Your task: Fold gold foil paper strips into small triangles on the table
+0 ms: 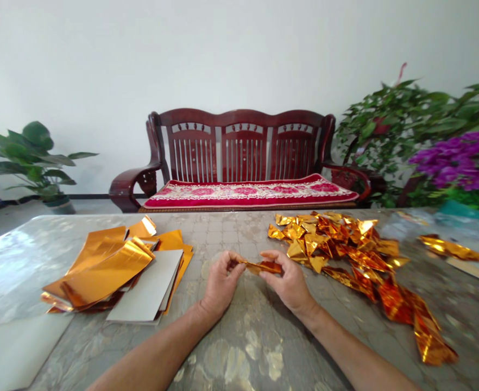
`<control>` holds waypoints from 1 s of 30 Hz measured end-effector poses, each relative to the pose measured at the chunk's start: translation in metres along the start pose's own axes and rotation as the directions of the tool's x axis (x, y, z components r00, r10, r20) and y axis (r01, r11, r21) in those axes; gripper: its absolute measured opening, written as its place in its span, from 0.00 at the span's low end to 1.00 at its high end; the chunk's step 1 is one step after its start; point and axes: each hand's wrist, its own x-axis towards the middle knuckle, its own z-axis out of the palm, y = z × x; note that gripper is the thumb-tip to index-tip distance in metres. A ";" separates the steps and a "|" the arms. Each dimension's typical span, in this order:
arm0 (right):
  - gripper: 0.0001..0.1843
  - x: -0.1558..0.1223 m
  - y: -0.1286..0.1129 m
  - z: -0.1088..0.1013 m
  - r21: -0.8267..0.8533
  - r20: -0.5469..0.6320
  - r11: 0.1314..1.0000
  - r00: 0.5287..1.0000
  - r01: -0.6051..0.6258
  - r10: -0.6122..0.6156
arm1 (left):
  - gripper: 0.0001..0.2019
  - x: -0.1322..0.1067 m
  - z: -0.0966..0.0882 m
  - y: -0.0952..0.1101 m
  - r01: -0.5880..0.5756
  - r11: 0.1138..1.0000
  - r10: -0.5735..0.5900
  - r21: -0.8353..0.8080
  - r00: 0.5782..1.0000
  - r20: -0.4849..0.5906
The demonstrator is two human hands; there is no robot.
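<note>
Between my two hands, above the middle of the table, is a small folded piece of gold foil paper [258,267]. My left hand [224,277] pinches its left end between thumb and fingers. At the other end, my right hand [283,278] is closed on it with thumb and fingers. Flat gold foil sheets [105,266] lie in a loose stack on the left, some with their pale backs [147,288] up. To the right spreads a heap of folded gold foil pieces [337,239], trailing toward the front right.
The patterned table [231,347] fills the foreground. A pale sheet [19,347] lies at the front left. At the far right are another folded foil piece [453,248] and clear plastic [406,222]. Behind stands a wooden bench [243,146], with potted plants [39,157] and purple flowers [463,157] at the sides.
</note>
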 end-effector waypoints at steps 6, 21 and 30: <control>0.17 0.000 0.002 0.002 -0.024 -0.004 0.999 0.999 -0.047 0.047 | 0.04 0.002 0.001 0.001 0.056 0.996 -0.056 -0.066 0.998 -0.011; 0.07 0.001 -0.001 -0.003 -0.115 0.037 0.976 0.983 0.183 -0.180 | 0.06 0.002 0.002 0.003 0.075 0.990 -0.076 -0.119 0.997 -0.006; 0.07 -0.001 -0.003 -0.004 -0.195 0.046 0.968 0.987 0.159 -0.153 | 0.07 0.002 0.002 0.004 0.098 0.993 -0.098 -0.062 0.995 -0.001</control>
